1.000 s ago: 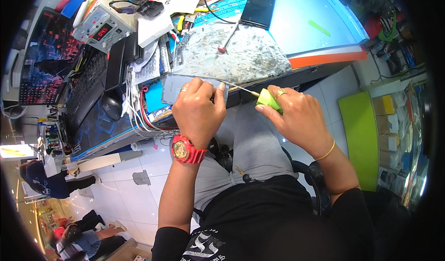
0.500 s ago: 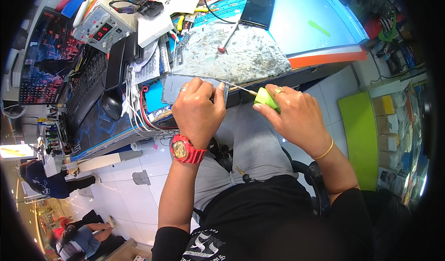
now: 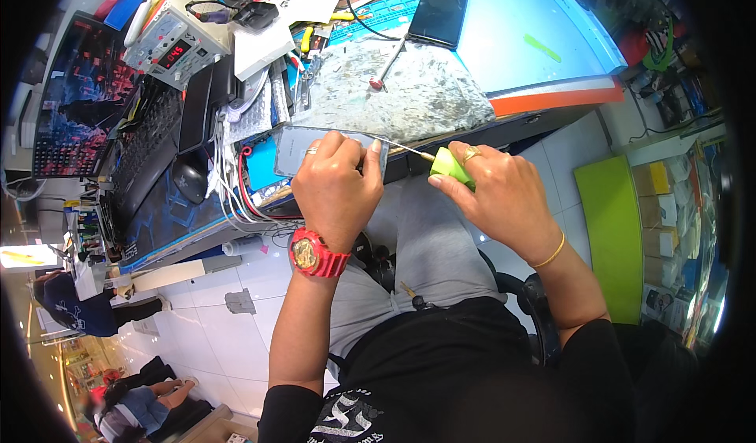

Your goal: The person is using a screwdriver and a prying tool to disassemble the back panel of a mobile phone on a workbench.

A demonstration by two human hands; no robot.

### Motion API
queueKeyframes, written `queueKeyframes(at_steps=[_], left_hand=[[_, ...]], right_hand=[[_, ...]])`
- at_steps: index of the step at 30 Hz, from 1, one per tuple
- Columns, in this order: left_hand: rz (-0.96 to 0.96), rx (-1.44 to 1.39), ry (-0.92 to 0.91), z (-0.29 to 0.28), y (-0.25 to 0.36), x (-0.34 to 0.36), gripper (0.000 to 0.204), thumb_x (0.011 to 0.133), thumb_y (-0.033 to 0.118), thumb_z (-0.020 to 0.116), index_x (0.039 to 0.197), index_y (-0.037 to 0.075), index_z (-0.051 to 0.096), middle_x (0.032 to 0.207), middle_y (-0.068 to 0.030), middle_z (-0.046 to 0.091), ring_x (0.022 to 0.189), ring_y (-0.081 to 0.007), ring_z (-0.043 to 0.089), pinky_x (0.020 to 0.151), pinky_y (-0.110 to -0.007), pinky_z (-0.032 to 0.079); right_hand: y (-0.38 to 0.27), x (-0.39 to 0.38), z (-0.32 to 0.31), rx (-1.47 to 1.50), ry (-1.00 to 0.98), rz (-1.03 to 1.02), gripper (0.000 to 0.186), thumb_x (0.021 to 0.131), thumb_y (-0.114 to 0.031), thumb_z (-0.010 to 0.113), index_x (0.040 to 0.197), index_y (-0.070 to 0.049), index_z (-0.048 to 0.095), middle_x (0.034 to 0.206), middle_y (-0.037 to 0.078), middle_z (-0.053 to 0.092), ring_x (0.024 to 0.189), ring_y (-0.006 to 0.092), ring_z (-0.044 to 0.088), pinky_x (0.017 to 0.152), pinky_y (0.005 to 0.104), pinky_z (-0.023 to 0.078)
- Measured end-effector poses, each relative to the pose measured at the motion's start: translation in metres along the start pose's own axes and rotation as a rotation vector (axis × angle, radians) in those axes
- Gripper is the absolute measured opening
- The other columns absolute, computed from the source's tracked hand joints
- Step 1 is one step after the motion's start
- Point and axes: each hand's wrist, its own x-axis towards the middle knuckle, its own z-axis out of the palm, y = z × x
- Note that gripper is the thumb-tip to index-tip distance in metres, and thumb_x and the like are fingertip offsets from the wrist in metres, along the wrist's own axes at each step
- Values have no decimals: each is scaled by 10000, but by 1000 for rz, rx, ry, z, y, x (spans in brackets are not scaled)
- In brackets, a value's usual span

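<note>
Left hand (image 3: 337, 191): grip pinching grey phone (image 3: 303, 148) at counter (image 3: 520, 57) edge; lower part of phone hidden beneath fingers; red wristwatch (image 3: 315, 255) on wrist.
Right hand (image 3: 494, 195): grip closed on green-handled tool (image 3: 450, 167); handle mostly covered by fingers; thin metal shaft reaching to phone's right edge, tip too small to make out.
Black phone (image 3: 439, 14) face-down farther back on counter.
Power supply (image 3: 169, 45) at upper left, cables partly buried in clutter.
</note>
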Motion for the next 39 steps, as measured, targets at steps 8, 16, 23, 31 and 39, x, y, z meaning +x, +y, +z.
queueKeyframes(at_steps=[8,16,23,31,39], left_hand=[[0,-5,-7,1,-1,-1,283,906,173,868,724,57,685,823,-100,682,775,-337,703,662,-470,562],[-6,2,-7,0,1,0,275,896,169,868,721,60,686,817,-99,678,774,-333,703,649,-463,558],[-23,44,-13,0,3,1,312,896,219,889,713,70,685,797,-91,666,763,-336,694,656,-467,543],[-20,56,-5,0,5,2,334,895,248,908,708,72,694,775,-85,662,736,-341,680,683,-460,525],[-39,39,-10,0,5,3,332,897,248,904,708,76,692,782,-81,667,746,-337,685,688,-460,528]], right_hand=[[-1,5,4,0,5,-15,486,1017,-468,785,1189,-13,803,859,176,771,715,363,772,647,453,615],[0,6,2,-7,-12,-7,489,1009,-467,795,1185,-11,801,861,172,771,714,360,772,652,456,615],[1,-7,-13,-15,-43,37,462,1014,-449,797,1201,-26,788,860,167,765,716,371,770,646,470,603],[-7,-11,-22,-23,-64,95,462,1021,-451,788,1203,-26,778,881,173,771,746,387,774,671,483,607],[-3,-10,-17,-1,-35,79,461,1020,-456,786,1194,-29,787,891,169,775,766,385,779,682,482,610]])
